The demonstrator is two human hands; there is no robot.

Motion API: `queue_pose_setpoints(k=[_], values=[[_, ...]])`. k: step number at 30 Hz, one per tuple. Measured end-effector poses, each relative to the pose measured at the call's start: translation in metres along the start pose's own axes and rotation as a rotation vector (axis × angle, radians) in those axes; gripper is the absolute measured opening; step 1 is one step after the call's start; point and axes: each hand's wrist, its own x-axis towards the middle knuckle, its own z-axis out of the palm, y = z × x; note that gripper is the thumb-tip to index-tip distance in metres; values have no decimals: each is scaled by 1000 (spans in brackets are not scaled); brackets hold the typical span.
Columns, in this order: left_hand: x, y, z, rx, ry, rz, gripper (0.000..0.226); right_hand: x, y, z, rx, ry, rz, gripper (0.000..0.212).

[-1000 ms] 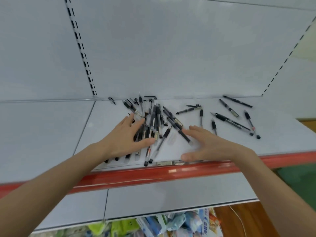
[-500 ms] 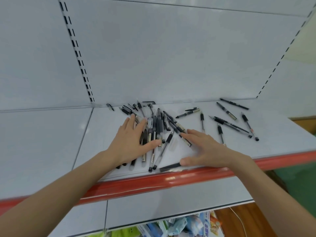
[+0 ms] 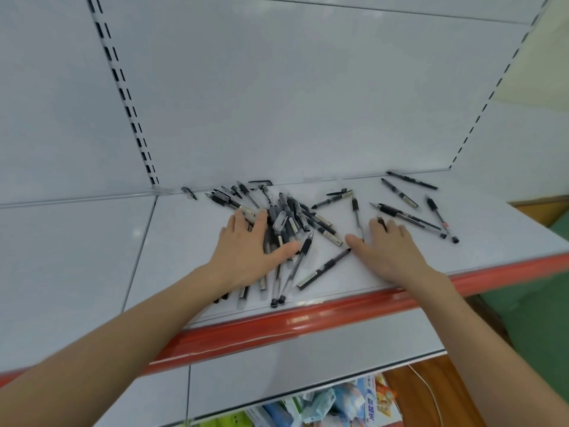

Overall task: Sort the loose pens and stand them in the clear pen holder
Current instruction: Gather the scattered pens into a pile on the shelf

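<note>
Change: right hand [image 3: 391,251] has slid right, clear of the pile [image 3: 289,220]; left hand [image 3: 246,254] stays on it.
Left hand: fingers straight, pressing flat on the pens, hiding several.
Right hand: fingers straight, spread, flat on the shelf [image 3: 184,241].
Loose pen [image 3: 323,269]: diagonal between the hands, one end by the right thumb.
Stray pens [image 3: 403,214]: scattered right, toward the back wall [image 3: 308,87].
Packets [image 3: 332,402]: below the shelf, cut off, blurred.
</note>
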Motion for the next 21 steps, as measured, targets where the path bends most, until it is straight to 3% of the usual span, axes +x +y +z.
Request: queue_pose_setpoints(k=[8, 10, 12, 15, 17, 21], values=[[13, 28, 13, -50, 21, -12, 91, 1, -33, 1, 323, -81, -425, 56], [13, 30, 13, -55, 27, -26, 99, 12, -13, -13, 324, 57, -360, 55], [14, 35, 14, -28, 30, -43, 105, 28, 21, -29, 147, 148, -159, 59], [17, 44, 18, 23, 46, -67, 104, 41, 67, -41, -29, 49, 161, 67], [21, 49, 20, 27, 64, -74, 102, 45, 79, -38, 8, 49, 152, 64], [30, 61, 23, 8, 76, -92, 100, 47, 56, -25, 137, 86, -158, 45]])
